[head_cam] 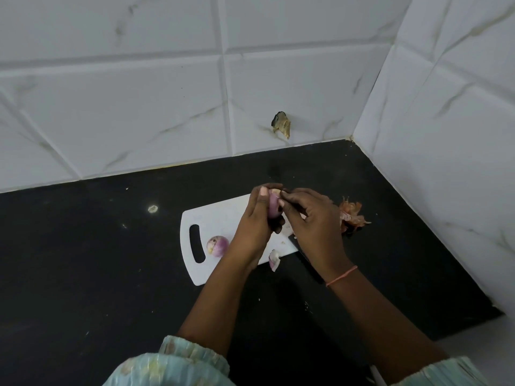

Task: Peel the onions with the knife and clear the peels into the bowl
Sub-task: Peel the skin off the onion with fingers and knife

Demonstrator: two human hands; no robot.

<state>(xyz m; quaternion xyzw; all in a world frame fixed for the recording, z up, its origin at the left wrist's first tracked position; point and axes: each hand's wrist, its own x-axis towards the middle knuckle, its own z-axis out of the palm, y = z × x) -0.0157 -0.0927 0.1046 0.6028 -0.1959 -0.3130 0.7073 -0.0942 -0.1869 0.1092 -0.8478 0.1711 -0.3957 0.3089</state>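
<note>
Both hands (281, 215) grip an onion (274, 206) above the cutting board (220, 215).

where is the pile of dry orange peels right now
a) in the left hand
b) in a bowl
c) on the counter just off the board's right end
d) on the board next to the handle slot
c: the peels lie on the dark counter beyond the right end of the board, behind the right hand; no bowl is in view.
</note>
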